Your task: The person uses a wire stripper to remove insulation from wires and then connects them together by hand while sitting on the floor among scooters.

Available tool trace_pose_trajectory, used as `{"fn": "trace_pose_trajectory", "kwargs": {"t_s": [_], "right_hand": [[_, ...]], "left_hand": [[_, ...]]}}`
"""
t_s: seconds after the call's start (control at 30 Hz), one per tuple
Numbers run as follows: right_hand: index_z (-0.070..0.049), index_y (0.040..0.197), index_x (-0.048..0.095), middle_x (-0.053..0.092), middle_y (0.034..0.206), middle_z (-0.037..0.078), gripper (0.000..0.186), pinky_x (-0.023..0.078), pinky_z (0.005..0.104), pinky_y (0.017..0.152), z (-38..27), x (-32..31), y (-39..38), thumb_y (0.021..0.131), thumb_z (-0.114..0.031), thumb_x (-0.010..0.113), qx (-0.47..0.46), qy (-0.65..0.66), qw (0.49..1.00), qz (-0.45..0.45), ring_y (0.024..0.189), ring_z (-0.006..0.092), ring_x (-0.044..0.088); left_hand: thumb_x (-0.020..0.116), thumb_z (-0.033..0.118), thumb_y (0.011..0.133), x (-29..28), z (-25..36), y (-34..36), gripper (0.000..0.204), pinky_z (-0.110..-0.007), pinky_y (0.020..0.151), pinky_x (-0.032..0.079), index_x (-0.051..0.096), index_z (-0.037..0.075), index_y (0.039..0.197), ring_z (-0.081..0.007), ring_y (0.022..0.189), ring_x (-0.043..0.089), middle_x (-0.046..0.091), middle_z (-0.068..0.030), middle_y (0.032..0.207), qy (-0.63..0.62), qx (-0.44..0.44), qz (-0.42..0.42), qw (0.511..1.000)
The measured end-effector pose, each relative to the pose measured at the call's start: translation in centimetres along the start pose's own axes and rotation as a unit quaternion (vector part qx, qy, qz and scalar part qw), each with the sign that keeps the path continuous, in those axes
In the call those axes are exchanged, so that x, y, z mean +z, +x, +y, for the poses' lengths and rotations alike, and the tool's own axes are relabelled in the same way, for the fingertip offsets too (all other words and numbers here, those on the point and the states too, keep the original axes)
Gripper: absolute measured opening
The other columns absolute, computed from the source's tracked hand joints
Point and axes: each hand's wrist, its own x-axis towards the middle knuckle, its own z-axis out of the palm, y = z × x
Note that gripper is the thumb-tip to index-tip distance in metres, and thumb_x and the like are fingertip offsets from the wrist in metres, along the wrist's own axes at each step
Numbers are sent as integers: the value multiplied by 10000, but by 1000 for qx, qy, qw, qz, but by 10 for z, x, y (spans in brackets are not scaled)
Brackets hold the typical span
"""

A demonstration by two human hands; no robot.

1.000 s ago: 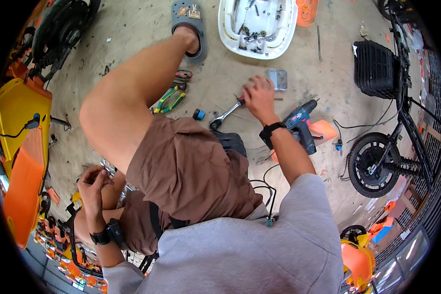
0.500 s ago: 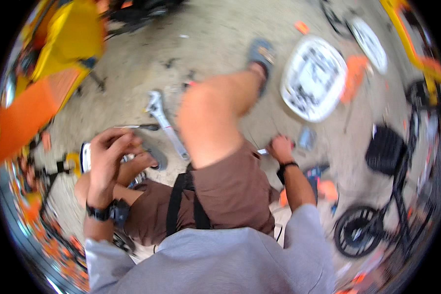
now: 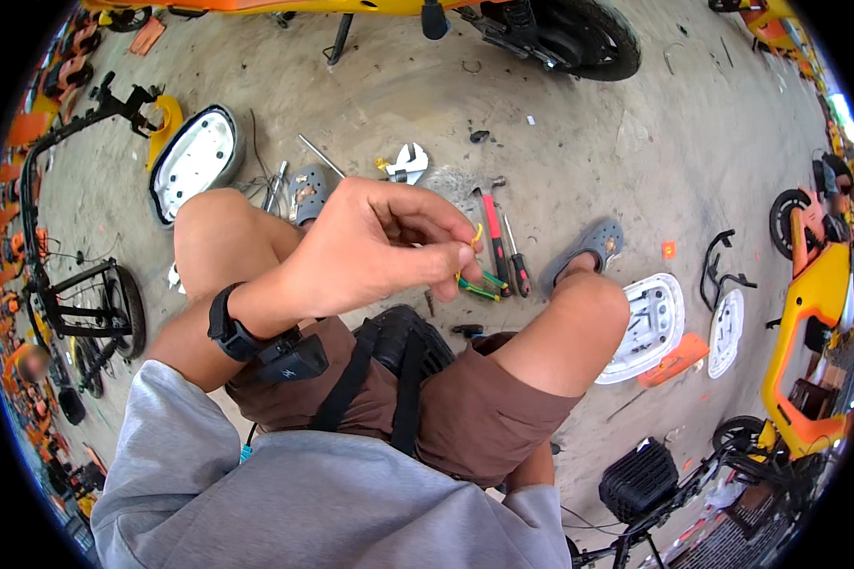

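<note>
My left hand point(image 3: 380, 242) is raised over the gap between my knees. Its thumb and fingertips pinch a small, thin yellow strip point(image 3: 477, 234), its kind too small to tell. My right forearm point(image 3: 533, 469) drops down beside my right thigh, and the right hand is hidden behind the leg. Just beyond my left fingertips, pliers with green and yellow handles point(image 3: 482, 288) lie on the floor, partly covered by the hand. A hammer with a red and black handle point(image 3: 495, 232) and a screwdriver point(image 3: 519, 269) lie alongside. Past my knuckles shows the head of an adjustable wrench point(image 3: 408, 163).
White shell-like covers lie to the left point(image 3: 194, 161) and right point(image 3: 650, 327), the right one beside an orange piece point(image 3: 676, 362). A black basket point(image 3: 639, 479) stands lower right. A yellow vehicle body with a black wheel point(image 3: 598, 43) spans the far side; a black frame point(image 3: 85, 313) stands left.
The view has swung to the left and steadied. My left hand has come from above my left knee to the middle. My right hand, earlier low by the floor, is out of sight.
</note>
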Motion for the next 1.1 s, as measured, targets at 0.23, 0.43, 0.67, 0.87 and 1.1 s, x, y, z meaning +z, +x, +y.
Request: {"fn": "trace_pose_trajectory", "kwargs": {"t_s": [0.23,0.43,0.67,0.87,1.1], "right_hand": [[-43,962,575,603,784,63,100,470,239,521,-142,-214,-29,913,-122,612,83,540,833,87,666,132,580],[5,1018,680,638,823,149,285,465,293,632,-337,-282,-78,870,-240,689,-329,372,868,-7,704,181,565],[20,1046,705,700,851,136,305,511,243,609,-451,-219,-43,746,62,742,-536,263,799,-67,725,187,670],[21,1040,703,698,855,135,299,510,260,581,-433,-206,-37,747,65,748,-534,287,795,-23,680,189,656],[38,1011,703,696,852,137,256,514,259,575,-441,-209,-32,759,58,741,-555,239,797,-12,674,187,656]], "left_hand": [[680,58,889,-7,7,-21,115,-216,604,523,665,-41,945,-112,688,664,702,-92,815,64,103,-11,993],[632,37,921,1,9,-27,109,-202,546,481,621,-33,1003,-94,673,643,691,-83,809,-10,72,-71,995],[642,28,910,-4,-2,-26,120,-203,539,486,642,-39,1008,-83,638,625,703,-94,825,49,182,-25,982],[686,-1,865,-11,2,-28,144,-212,509,502,659,-56,995,-93,622,639,715,-128,843,39,131,8,991],[683,-20,855,-6,4,-25,116,-206,458,510,669,-63,962,-107,588,648,713,-142,805,63,128,20,990]]}}
